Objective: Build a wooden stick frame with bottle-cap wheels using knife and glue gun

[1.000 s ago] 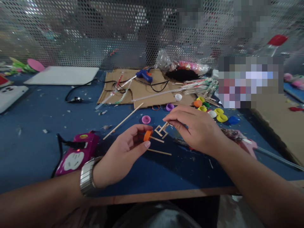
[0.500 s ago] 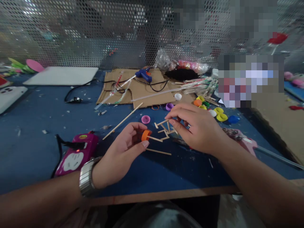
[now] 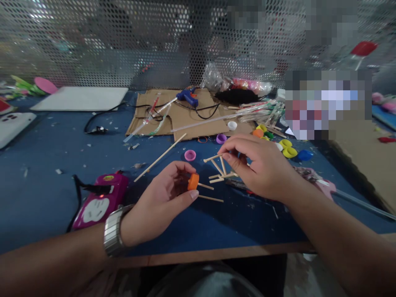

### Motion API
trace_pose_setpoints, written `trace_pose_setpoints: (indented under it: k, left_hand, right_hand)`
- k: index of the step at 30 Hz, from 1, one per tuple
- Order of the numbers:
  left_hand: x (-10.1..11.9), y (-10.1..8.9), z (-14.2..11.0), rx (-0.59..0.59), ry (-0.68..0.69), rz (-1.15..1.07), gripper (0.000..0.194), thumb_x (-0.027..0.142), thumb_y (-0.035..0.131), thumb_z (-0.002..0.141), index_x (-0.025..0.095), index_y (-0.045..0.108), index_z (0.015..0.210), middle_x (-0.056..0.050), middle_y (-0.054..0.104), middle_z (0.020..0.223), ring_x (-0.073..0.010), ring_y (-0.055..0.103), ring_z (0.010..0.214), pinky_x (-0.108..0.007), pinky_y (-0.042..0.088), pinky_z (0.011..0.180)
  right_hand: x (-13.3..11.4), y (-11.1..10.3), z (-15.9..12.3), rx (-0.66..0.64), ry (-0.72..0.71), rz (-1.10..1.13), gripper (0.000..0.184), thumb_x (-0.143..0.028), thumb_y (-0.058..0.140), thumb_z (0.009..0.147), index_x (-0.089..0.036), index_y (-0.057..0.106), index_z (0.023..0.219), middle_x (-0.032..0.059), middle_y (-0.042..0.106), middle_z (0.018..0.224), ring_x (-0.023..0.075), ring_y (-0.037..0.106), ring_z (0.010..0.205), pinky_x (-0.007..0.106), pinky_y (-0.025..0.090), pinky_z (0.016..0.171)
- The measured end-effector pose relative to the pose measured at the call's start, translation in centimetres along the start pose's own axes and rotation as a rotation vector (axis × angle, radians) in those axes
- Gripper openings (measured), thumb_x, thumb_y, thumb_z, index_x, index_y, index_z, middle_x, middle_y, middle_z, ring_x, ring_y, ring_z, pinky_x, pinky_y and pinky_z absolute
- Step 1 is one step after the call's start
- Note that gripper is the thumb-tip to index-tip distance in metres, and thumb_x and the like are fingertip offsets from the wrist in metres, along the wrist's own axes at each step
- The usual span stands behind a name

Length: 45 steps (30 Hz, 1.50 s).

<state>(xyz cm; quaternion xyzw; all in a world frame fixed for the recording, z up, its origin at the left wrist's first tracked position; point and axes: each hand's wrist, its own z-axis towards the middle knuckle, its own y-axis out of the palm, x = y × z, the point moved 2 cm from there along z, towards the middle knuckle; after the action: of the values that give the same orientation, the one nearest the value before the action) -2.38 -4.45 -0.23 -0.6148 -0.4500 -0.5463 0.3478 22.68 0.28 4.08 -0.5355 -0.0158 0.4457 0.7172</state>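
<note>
My left hand (image 3: 161,198) pinches an orange bottle cap (image 3: 193,181) with a short wooden stick (image 3: 205,186) poking out of it to the right. My right hand (image 3: 260,167) holds a small frame of glued wooden sticks (image 3: 219,168) by its right side, just above and right of the cap. The frame's lower sticks end close to the cap's stick without clearly touching it. A loose short stick (image 3: 210,199) lies on the blue table (image 3: 55,165) below both. A silver watch (image 3: 111,231) is on my left wrist.
A pink cap (image 3: 189,155) and a long wooden stick (image 3: 161,157) lie just behind my hands. Several coloured caps (image 3: 286,147) sit at the right, a blue glue gun (image 3: 187,96) on cardboard (image 3: 182,117) behind, a pink power strip (image 3: 99,200) at left. Perforated metal mesh (image 3: 123,41) walls the back.
My right hand has turned the stick frame and lowered it a little toward the cap's stick. My left hand has rotated the orange cap slightly and stayed in place.
</note>
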Motion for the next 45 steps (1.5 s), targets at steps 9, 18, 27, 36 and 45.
trace_pose_setpoints:
  k: [9,18,27,36,45]
  left_hand:
    - [-0.4,-0.1,0.0,-0.002,-0.024,-0.048,0.038,0.036,0.087,0.097,0.021,0.071,0.128,-0.006,0.068,0.112,-0.0183,0.063,0.101,-0.033,0.055,0.088]
    - [-0.5,-0.2,0.1,0.031,0.037,-0.164,0.033,0.037,0.088,0.099,0.023,0.071,0.124,-0.003,0.067,0.111,-0.0155,0.061,0.100,-0.028,0.052,0.088]
    - [-0.2,0.0,-0.3,-0.018,0.059,-0.173,0.029,0.036,0.087,0.100,0.021,0.067,0.114,-0.001,0.061,0.103,-0.0127,0.056,0.092,-0.025,0.050,0.082]
    - [-0.5,-0.3,0.1,0.031,0.061,-0.230,0.034,0.046,0.088,0.099,0.022,0.068,0.111,0.000,0.064,0.099,-0.0140,0.059,0.091,-0.025,0.050,0.081]
    - [-0.2,-0.2,0.1,0.083,0.053,-0.282,0.032,0.045,0.089,0.097,0.022,0.070,0.109,0.000,0.067,0.096,-0.0138,0.060,0.086,-0.025,0.049,0.078]
  right_hand:
    - [0.3,-0.1,-0.1,-0.053,0.010,0.017,0.019,-0.008,0.060,0.100,-0.023,0.065,0.090,0.0022,0.071,0.090,0.0179,0.063,0.076,0.031,0.045,0.070]
    - [0.7,0.6,-0.3,-0.136,-0.061,-0.010,0.014,-0.013,0.054,0.109,-0.021,0.065,0.105,0.0065,0.071,0.106,0.0216,0.067,0.094,0.032,0.049,0.083]
    - [0.8,1.1,-0.6,-0.217,-0.034,-0.025,0.020,-0.005,0.053,0.099,-0.024,0.061,0.100,0.0047,0.069,0.104,0.0222,0.066,0.091,0.032,0.045,0.080]
    - [0.8,1.3,-0.6,-0.193,-0.053,-0.021,0.020,-0.009,0.050,0.108,-0.023,0.064,0.108,0.0054,0.073,0.109,0.0218,0.070,0.095,0.030,0.048,0.083]
    - [1.0,1.4,-0.7,-0.193,-0.071,-0.052,0.015,-0.016,0.053,0.113,-0.024,0.064,0.109,0.0048,0.072,0.107,0.0228,0.070,0.095,0.032,0.049,0.083]
